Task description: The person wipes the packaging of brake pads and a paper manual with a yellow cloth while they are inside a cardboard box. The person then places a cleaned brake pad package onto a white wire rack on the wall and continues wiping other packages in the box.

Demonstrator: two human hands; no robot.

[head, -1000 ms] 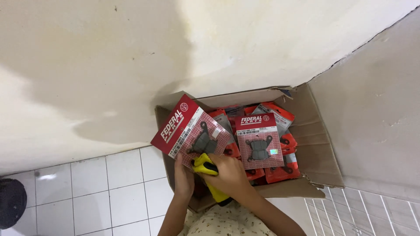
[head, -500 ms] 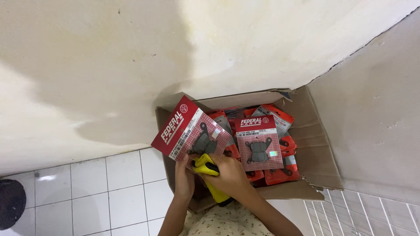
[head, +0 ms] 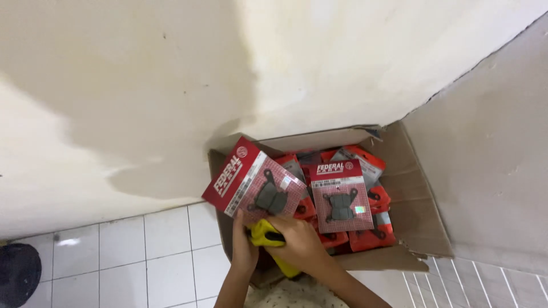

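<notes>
View from the head camera, looking down into an open cardboard box (head: 422, 228) that stands on a white tiled floor (head: 142, 256) in the corner of two pale walls. The box is filled with red blister packs, each showing a pair of dark brake pads behind clear plastic. The left hand (head: 244, 251) has its grip closed on the lower edge of one red blister pack (head: 254, 185), holding it tilted above the left rim of the box. The right hand (head: 299, 242) is clenched around a yellow cloth (head: 264, 232), pressed just under that pack. A second red pack (head: 341, 195) stands upright on the heap in the box, just beside the right hand but apart from it. A dark round object (head: 17, 274) lies at the left edge, well apart. Judged from this pose, the step in hand is wiping the held pack; the next move calls for a steady left-hand hold while the cloth passes over the plastic face.
</notes>
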